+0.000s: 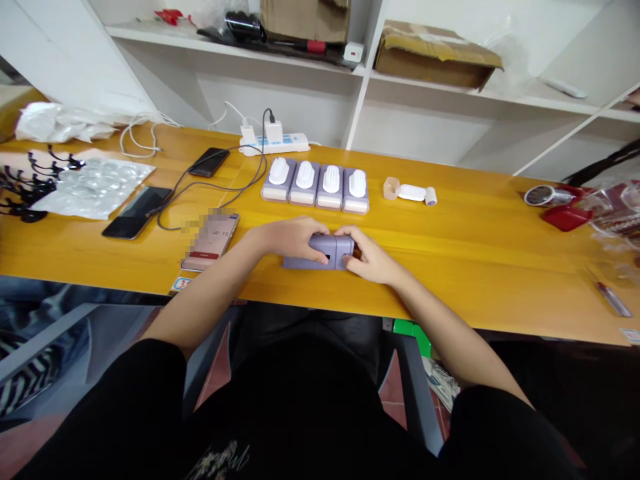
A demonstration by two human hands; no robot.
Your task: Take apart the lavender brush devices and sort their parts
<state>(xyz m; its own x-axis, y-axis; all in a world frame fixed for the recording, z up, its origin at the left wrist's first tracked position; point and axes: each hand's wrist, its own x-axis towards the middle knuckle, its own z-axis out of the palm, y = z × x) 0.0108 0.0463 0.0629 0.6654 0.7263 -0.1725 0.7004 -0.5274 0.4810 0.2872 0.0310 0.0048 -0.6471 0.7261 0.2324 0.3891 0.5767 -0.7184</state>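
Two hands on one purple box (320, 252), near the counter's (475, 267) front edge, about mid-length. Left hand (290, 237) curled over the box's left and top side, fingers wrapped on it; right hand (367, 257) gripping its right end, fingertips pressed against the side. Box sits flat on the counter, touching it. Behind it, toward the back edge, a row of four purple trays (316, 188) side by side, each with a white ribbed piece on top. Just right of the row, a small white tube with a tan cap (409, 192), lying down. Left of the hands, a phone with lit screen (211, 241) near the front edge; two dark phones (136, 212) further left, cables running to a white power strip (274, 142) at the back edge. Clear blister sheet (95, 187) and black clips (25, 187) at the left end. Red item and metal-topped jar (547, 197) at the right end.
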